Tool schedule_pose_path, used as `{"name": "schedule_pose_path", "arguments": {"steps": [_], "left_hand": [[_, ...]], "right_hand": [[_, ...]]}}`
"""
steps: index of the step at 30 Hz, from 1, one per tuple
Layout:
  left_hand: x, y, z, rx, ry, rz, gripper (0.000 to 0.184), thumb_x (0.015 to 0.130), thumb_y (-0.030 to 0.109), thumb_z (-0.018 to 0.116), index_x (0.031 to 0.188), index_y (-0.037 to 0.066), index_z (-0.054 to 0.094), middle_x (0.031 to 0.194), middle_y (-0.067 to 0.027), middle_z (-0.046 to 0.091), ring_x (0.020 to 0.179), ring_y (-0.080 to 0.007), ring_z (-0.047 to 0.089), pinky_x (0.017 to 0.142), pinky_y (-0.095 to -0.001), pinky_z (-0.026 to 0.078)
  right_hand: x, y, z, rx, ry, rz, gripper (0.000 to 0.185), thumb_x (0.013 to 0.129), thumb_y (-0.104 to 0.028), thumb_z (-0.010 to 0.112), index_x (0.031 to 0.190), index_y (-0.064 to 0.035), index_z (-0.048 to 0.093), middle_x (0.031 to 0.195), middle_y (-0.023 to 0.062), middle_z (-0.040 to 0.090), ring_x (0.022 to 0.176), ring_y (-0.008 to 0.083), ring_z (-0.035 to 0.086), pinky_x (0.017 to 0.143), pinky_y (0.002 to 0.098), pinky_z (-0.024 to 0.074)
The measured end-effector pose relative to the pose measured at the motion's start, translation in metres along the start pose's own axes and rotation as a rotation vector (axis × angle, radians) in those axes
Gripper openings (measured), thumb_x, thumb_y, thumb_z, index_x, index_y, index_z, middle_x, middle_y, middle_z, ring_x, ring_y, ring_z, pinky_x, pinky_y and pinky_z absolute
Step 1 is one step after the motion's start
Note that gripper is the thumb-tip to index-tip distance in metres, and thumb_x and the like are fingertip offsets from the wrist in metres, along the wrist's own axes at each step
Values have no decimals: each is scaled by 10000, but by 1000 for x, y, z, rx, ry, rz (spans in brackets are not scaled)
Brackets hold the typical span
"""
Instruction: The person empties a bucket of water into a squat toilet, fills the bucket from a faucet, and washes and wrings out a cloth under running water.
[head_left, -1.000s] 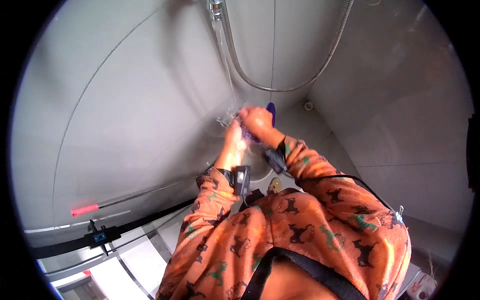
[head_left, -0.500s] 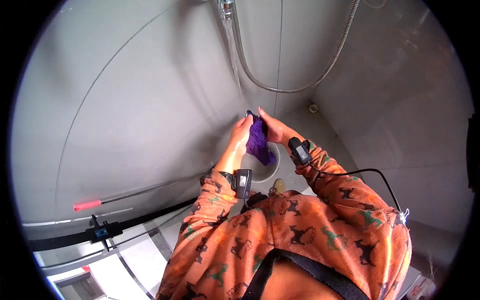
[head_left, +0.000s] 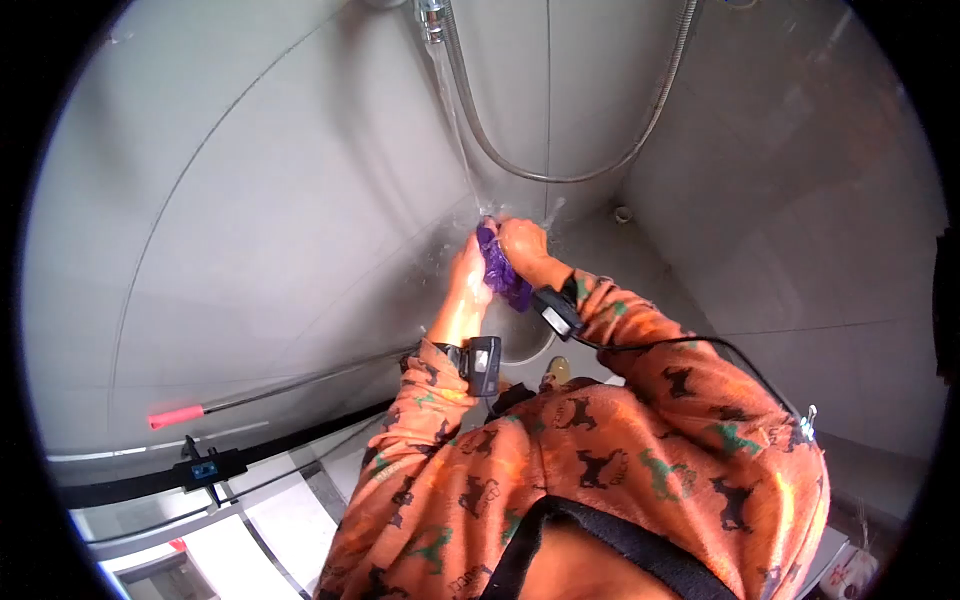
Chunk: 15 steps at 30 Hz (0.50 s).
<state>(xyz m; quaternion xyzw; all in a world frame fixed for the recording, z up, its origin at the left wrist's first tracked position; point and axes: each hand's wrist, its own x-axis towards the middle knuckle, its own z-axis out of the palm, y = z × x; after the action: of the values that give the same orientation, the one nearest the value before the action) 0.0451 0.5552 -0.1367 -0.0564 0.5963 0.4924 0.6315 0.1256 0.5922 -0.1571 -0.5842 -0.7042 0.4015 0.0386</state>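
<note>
A wet purple cloth [head_left: 497,268] hangs between my two hands, its lower end drooping over a round bucket [head_left: 535,350]. My left hand [head_left: 468,270] grips it from the left side. On the right, my right hand [head_left: 523,244] is closed against the cloth's upper part with the knuckles up. Water [head_left: 456,130] runs down from the metal faucet [head_left: 431,22] onto the top of the cloth and splashes around my fingers. The fingertips are partly hidden by the cloth and spray.
A metal shower hose [head_left: 570,180] loops behind the hands. At the left, a rod with a pink handle [head_left: 176,416] leans near a black rail [head_left: 130,492]. A white drain fitting [head_left: 622,214] is on the floor at the back. A cable runs along my right sleeve.
Since half a second ago, my right hand has turned from an extended-finger hold to a closed one over the cloth. The cloth is more bunched, and water now splashes on it.
</note>
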Motion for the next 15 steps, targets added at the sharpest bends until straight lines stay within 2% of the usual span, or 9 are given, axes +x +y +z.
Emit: {"name": "schedule_pose_path", "arguments": {"steps": [3, 4, 8, 9, 10, 11, 13, 14, 15], "left_hand": [[44, -26, -54, -232, -203, 56, 298, 880, 332, 407, 771, 83, 530, 721, -28, 558, 673, -146, 552, 601, -294, 462], [22, -12, -40, -226, -36, -69, 311, 886, 333, 390, 800, 66, 522, 729, -47, 565, 661, -165, 555, 590, -308, 465], [51, -24, -42, -186, -46, -47, 196, 828, 250, 515, 804, 64, 573, 707, -31, 576, 619, -161, 559, 592, -304, 471], [24, -9, -26, -33, -114, -83, 272, 819, 316, 539, 850, 48, 571, 756, -49, 585, 643, -161, 562, 614, -312, 476], [29, -12, -31, 8, -80, -129, 339, 813, 367, 540, 885, 36, 561, 800, -57, 588, 674, -167, 569, 636, -318, 479], [32, -11, -32, 49, -45, -175, 409, 806, 417, 541, 919, 24, 552, 844, -65, 590, 704, -173, 575, 658, -324, 483], [28, 7, -35, 96, -112, -303, 536, 799, 511, 494, 1015, 21, 521, 920, -79, 581, 778, -198, 580, 692, -347, 484], [16, 22, -26, 115, -150, -318, 612, 792, 558, 459, 1080, 20, 487, 923, -86, 582, 812, -220, 578, 718, -363, 479], [22, 25, -30, 164, -163, -260, 637, 794, 573, 437, 1123, 28, 459, 974, -91, 565, 893, -215, 553, 760, -367, 462]], "right_hand": [[-28, -18, -6, -10, 3, -8, 350, 839, -378, 382, 885, -94, 581, 723, 204, 594, 683, 397, 572, 648, 477, 449], [-39, -27, -4, 13, 26, -69, 355, 839, -384, 380, 885, -95, 581, 715, 209, 590, 680, 398, 571, 639, 486, 447], [-14, -8, -1, 41, 30, -20, 390, 835, -423, 388, 920, -104, 597, 742, 218, 588, 726, 388, 571, 663, 475, 451], [-4, 7, 0, 51, 9, -1, 394, 833, -426, 397, 943, -108, 603, 761, 222, 587, 755, 383, 569, 676, 463, 454], [2, 23, -1, 108, -201, -32, 401, 828, -403, 431, 1096, -123, 534, 980, 204, 574, 915, 328, 552, 772, 413, 436], [1, 29, -2, 107, -204, -33, 401, 828, -403, 431, 1096, -123, 534, 980, 204, 574, 915, 328, 552, 772, 413, 436], [-1, 38, -4, 1321, -393, -27, 493, 816, -367, 474, 1237, -127, 387, 1188, 141, 475, 1041, 266, 482, 883, 366, 368], [-4, 33, -22, 1505, -553, -38, 637, 785, -331, 549, 1304, -112, 251, 1259, 72, 380, 1094, 206, 406, 944, 334, 300], [-6, 27, -24, 1503, -556, -37, 637, 785, -331, 549, 1304, -112, 251, 1259, 72, 380, 1094, 206, 406, 944, 334, 300]]}}
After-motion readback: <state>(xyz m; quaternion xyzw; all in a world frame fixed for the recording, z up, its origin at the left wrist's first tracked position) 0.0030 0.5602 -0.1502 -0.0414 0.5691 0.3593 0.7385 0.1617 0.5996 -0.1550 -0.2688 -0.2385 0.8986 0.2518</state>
